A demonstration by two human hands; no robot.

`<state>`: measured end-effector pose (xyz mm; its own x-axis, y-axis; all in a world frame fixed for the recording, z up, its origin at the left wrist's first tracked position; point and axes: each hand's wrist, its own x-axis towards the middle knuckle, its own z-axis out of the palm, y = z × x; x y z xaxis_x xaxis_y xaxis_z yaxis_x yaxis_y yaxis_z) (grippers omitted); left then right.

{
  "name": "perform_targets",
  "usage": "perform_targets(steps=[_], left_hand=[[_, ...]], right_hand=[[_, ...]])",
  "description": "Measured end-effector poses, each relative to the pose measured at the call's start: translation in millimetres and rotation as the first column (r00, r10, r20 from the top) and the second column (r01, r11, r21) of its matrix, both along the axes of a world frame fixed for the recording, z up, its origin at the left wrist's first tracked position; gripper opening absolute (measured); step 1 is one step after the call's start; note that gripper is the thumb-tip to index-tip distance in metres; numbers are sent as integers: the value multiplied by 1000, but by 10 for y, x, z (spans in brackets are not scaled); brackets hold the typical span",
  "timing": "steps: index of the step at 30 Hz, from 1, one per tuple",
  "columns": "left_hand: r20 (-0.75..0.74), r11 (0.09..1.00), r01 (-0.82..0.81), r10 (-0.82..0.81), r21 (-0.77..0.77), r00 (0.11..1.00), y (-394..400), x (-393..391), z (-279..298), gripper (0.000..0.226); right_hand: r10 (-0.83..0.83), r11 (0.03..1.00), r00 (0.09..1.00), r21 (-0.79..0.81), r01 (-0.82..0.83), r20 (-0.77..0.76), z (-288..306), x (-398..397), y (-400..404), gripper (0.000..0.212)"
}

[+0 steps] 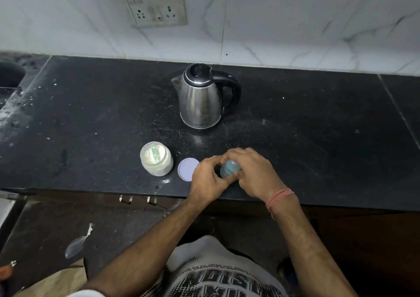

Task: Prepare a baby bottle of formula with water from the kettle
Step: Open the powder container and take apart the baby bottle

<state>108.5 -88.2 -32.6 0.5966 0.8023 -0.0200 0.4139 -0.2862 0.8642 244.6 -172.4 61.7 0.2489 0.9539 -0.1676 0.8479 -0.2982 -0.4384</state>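
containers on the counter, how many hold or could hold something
3: the kettle at the back, the open jar of powder near the front edge, and the baby bottle gripped between both hands. Nothing suggests hidden ones.

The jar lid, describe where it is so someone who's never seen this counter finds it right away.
On the black countertop, come forward from the steel kettle toward the front edge. The jar lid lies flat between the open powder jar and the left hand; it is the only flat pale disc there.
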Motion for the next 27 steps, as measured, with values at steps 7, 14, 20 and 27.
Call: perform_targets(steps=[7,14,20,27], left_hand=[[-16,998,55,-55,13,998,56,-12,-11,45],[-31,998,55,-56,-29,998,76,0,-42,45],[-23,998,61,-61,-21,998,105,-5,-77,52],[-26,995,87,-88,-46,996,122,8,-50,65]], right_hand=[[-104,994,994,-18,103,-27,9,-5,67,60],[-42,998,998,-42,44,48,127,18,116,41],[84,996,996,-28,-84,-2,163,81,90,45],[-13,991,976,125,41,-218,202,230,4,56]])
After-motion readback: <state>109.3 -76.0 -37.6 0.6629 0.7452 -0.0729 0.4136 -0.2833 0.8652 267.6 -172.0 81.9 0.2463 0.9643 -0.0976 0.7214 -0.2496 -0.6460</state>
